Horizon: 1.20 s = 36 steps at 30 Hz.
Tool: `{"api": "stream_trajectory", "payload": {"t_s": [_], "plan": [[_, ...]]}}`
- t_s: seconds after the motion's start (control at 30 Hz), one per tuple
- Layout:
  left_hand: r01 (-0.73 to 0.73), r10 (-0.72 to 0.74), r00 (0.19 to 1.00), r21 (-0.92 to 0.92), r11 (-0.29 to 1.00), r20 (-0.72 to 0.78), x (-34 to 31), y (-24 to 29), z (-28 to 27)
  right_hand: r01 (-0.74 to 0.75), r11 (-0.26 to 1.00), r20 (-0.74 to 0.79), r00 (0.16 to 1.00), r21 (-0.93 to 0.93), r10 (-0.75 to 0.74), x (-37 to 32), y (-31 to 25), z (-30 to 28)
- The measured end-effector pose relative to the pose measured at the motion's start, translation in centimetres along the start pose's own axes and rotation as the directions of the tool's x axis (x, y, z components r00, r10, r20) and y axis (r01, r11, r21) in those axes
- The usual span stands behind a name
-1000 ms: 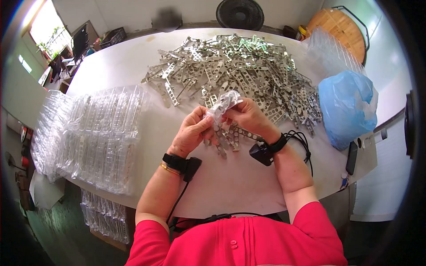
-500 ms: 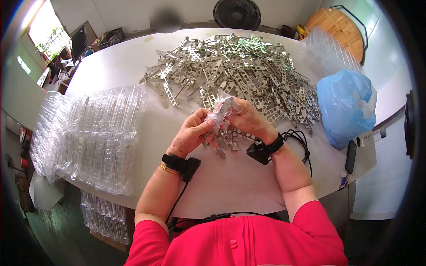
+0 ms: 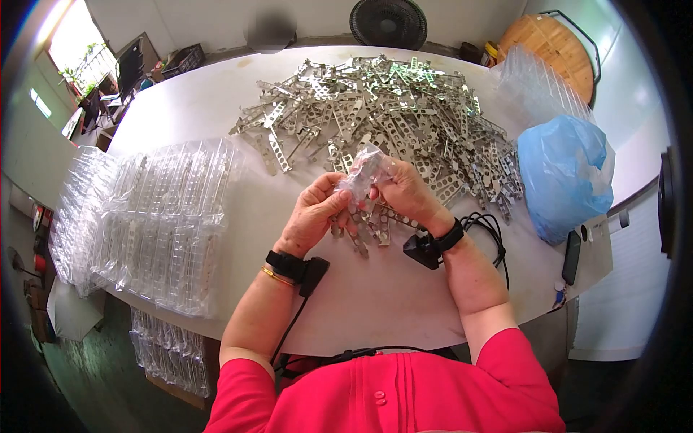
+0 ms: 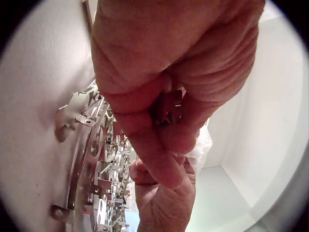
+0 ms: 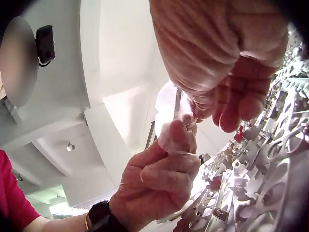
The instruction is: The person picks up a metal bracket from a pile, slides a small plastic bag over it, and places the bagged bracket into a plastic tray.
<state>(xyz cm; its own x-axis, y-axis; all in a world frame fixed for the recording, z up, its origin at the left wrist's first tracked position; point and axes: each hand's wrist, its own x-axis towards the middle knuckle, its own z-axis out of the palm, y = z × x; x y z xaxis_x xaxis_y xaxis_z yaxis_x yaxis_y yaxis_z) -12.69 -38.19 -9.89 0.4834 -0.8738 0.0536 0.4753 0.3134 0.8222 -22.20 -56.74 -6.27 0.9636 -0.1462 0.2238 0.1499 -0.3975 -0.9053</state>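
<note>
Head view: my left hand (image 3: 309, 218) and right hand (image 3: 410, 193) pinch crumpled clear plastic (image 3: 363, 172) between fingers and thumbs, beside heaped metal strips (image 3: 404, 108). Wrapped trays (image 3: 162, 231) at left look filled; judging by that heap, plenty remains.

The clear plastic wrap (image 3: 359, 175), a crumpled bunch a second ago, now looks smoother and more see-through, its upper end peaking towards the far edge of the worktop (image 3: 260, 209). The right grip's (image 3: 410, 193) fingers have shifted slightly on it.
</note>
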Motion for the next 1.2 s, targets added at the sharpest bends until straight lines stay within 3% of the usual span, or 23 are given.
{"api": "stream_trajectory", "payload": {"t_s": [0.07,0.2,0.27,0.3,0.37,0.6,0.67,0.9,1.2], "plan": [[-0.017,0.018,1.000,0.015,1.000,-0.019,0.1,0.0,-0.1,-0.110,0.950,-0.100,0.984,0.291,0.145,0.2,0.1,-0.1],[-0.044,0.047,0.998,0.066,0.997,-0.045,0.3,-0.4,-0.7,-0.200,0.844,-0.097,0.954,0.498,0.283,0.5,-1.5,-1.5],[-0.049,0.053,0.997,0.067,0.997,-0.048,0.4,-0.5,-0.7,-0.251,0.745,-0.008,0.946,0.618,0.325,0.4,-2.1,-1.8],[-0.037,0.043,0.997,0.073,0.997,-0.072,0.4,-0.5,-0.6,-0.250,0.744,-0.010,0.945,0.619,0.327,0.3,-1.9,-1.6],[-0.026,0.034,0.995,0.080,0.996,-0.094,0.4,-0.5,-0.6,-0.158,0.923,-0.038,0.983,0.350,0.182,0.3,-1.6,-0.9],[-0.049,0.054,0.996,0.063,0.997,-0.075,0.2,-0.1,-0.1,-0.100,0.944,-0.031,0.993,0.314,0.116,0.4,-1.3,-0.1],[-0.050,0.056,0.994,0.071,0.996,-0.088,0.1,0.2,0.2,-0.157,0.932,-0.010,0.985,0.327,0.170,0.2,-2.0,-0.1],[-0.058,0.064,0.995,0.069,0.996,-0.075,0.2,-0.6,-0.8,-0.161,0.940,0.045,0.987,0.300,0.155,0.1,-2.1,-0.2],[-0.033,0.046,0.992,0.108,0.994,-0.113,0.2,-0.4,-0.8,-0.022,0.955,-0.141,0.988,0.296,0.066,0.3,-1.5,-0.1]]}}
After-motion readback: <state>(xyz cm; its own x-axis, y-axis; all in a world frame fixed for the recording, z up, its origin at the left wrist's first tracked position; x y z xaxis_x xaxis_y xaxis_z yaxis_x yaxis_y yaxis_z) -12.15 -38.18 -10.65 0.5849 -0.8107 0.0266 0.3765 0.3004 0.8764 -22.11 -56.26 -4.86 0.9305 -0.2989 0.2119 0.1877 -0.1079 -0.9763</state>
